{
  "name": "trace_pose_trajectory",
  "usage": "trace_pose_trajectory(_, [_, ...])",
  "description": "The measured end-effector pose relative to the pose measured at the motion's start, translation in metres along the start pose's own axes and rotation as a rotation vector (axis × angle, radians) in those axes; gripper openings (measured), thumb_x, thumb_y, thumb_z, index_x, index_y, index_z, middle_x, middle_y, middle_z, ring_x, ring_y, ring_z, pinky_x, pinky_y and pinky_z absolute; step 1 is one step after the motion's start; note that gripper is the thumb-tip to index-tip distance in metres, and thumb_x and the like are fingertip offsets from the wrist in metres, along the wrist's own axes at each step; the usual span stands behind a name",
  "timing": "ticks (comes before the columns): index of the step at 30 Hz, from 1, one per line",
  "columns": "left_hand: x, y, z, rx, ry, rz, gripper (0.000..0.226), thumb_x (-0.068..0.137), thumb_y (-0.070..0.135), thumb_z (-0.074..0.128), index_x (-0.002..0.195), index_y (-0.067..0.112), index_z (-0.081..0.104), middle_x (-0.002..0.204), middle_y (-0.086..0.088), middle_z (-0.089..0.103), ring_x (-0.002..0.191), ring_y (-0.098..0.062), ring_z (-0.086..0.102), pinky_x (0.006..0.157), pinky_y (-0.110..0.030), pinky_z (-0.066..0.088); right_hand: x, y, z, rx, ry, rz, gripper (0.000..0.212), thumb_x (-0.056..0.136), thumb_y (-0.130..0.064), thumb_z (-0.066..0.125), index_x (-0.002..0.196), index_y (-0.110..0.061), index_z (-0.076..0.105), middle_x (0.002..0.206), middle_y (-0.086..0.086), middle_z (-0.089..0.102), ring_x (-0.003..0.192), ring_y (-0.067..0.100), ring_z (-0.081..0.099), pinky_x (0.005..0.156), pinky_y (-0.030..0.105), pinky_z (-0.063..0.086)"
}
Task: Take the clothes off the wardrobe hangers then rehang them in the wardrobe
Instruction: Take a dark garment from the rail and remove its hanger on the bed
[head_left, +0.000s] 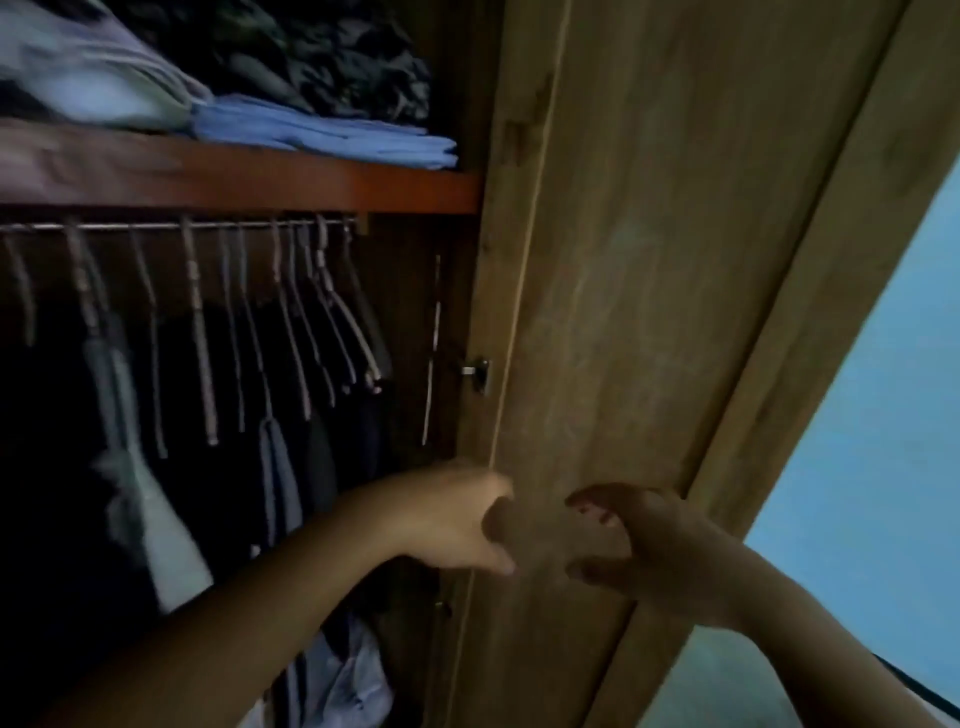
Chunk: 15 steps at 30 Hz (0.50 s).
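Observation:
A metal rail (156, 226) runs under the wardrobe shelf with several thin hangers (322, 312) hooked on it. Dark clothes (218, 441) and a pale garment (166, 525) hang from some of them; the hangers at the right look bare. My left hand (457, 519) curls round the inner edge of the wooden door (649, 312), fingers wrapped on it. My right hand (639, 545) hovers in front of the door panel, fingers spread and curved, holding nothing.
Folded clothes (322, 130), blue and pale, lie stacked on the red-brown shelf (311, 182) above the rail. A metal latch (478, 371) sits on the door's inner edge. A blue wall (883, 415) shows at the right.

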<state>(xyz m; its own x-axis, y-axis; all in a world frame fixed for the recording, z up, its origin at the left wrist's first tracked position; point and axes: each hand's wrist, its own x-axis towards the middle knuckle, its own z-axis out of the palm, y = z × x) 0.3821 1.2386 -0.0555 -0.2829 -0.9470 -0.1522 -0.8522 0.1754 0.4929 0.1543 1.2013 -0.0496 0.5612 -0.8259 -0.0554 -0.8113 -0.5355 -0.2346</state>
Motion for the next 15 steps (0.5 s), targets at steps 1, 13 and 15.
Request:
trace_pose_trajectory(1, [-0.014, -0.008, -0.004, 0.002, 0.030, -0.044, 0.049, 0.083, 0.049, 0.072, 0.127, 0.036, 0.055, 0.093, 0.028, 0.050, 0.085, 0.008, 0.051, 0.064, -0.012, 0.041, 0.010, -0.008, 0.004, -0.014, 0.001, -0.053, 0.063, 0.081, -0.058, 0.069, 0.136, -0.049, 0.041, 0.133, -0.024, 0.050, 0.112, -0.004, 0.045, 0.092, 0.017, 0.040])
trace_pose_trajectory(13, [-0.162, -0.090, -0.042, 0.113, 0.247, -0.543, 0.088, 0.080, 0.059, 0.070, 0.152, 0.026, 0.031, 0.142, 0.002, 0.045, 0.121, -0.013, 0.050, 0.097, -0.028, 0.047, 0.094, -0.117, 0.033, 0.121, -0.087, -0.457, 0.065, 0.075, -0.063, 0.071, 0.133, -0.042, 0.051, 0.119, -0.027, 0.055, 0.108, -0.005, 0.055, 0.085, 0.015, 0.048])
trace_pose_trajectory(15, [-0.181, -0.102, -0.049, 0.132, 0.262, -0.620, 0.081, 0.081, 0.057, 0.071, 0.147, 0.024, 0.038, 0.141, 0.001, 0.048, 0.118, -0.014, 0.052, 0.094, -0.029, 0.049, 0.105, -0.145, 0.032, 0.126, -0.106, -0.525, 0.060, 0.080, -0.060, 0.070, 0.133, -0.040, 0.052, 0.116, -0.027, 0.055, 0.104, -0.005, 0.056, 0.081, 0.014, 0.048])
